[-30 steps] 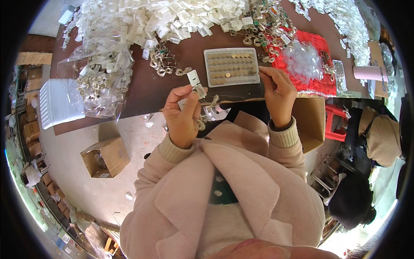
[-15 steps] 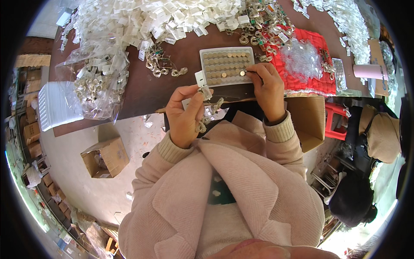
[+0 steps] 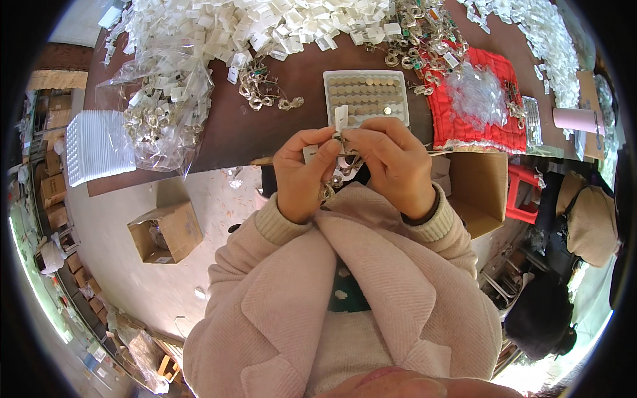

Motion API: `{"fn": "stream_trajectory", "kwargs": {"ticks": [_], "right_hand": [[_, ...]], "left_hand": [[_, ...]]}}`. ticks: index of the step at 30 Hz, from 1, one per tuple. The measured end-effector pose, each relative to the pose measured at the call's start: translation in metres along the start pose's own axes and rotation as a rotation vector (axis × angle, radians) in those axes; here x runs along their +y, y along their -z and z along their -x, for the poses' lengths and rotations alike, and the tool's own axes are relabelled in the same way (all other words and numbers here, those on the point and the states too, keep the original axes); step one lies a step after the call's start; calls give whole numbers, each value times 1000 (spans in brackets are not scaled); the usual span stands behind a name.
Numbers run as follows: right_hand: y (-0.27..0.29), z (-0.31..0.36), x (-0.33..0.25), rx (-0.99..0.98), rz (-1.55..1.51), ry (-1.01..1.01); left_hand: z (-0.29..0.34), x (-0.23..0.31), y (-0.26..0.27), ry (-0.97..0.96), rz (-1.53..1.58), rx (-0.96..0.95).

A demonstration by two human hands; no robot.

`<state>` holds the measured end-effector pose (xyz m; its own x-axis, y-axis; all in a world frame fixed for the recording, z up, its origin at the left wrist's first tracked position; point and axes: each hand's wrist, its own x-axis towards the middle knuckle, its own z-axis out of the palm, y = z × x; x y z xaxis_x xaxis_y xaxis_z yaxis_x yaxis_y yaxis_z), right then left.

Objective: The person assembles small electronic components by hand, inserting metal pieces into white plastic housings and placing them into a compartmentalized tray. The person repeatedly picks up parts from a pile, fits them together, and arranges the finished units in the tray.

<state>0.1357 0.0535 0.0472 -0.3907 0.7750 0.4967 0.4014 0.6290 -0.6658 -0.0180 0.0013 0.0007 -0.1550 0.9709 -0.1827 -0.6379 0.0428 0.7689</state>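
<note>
My left hand is closed on a small white plastic battery case, which stands upright between thumb and fingers. From it hangs a bundle of coiled light-string wire, down between my palms. My right hand meets the left at the case, thumb and fingertips pinched against its lower part. Whatever those fingertips hold is hidden. Just beyond both hands lies a white tray with rows of round button cells. One shiny cell shows near its front right.
A large heap of white cases spreads over the far table, with tangled light strings beside it. Left are a filled clear bag and stacked white trays. A red cloth with clear plastic pieces lies right.
My right hand has left the cell tray and come left to the case in my left hand. The view has shifted slightly, moving the table things rightward in the picture.
</note>
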Motion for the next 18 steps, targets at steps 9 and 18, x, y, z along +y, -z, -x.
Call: {"fn": "stream_trajectory", "kwargs": {"ticks": [9,18], "right_hand": [[-9,3,11,47,50,251],[1,18,61,185,355,-108]], "left_hand": [[-1,0,4,114,114,-14],[-6,-6,8,94,97,1]]}}
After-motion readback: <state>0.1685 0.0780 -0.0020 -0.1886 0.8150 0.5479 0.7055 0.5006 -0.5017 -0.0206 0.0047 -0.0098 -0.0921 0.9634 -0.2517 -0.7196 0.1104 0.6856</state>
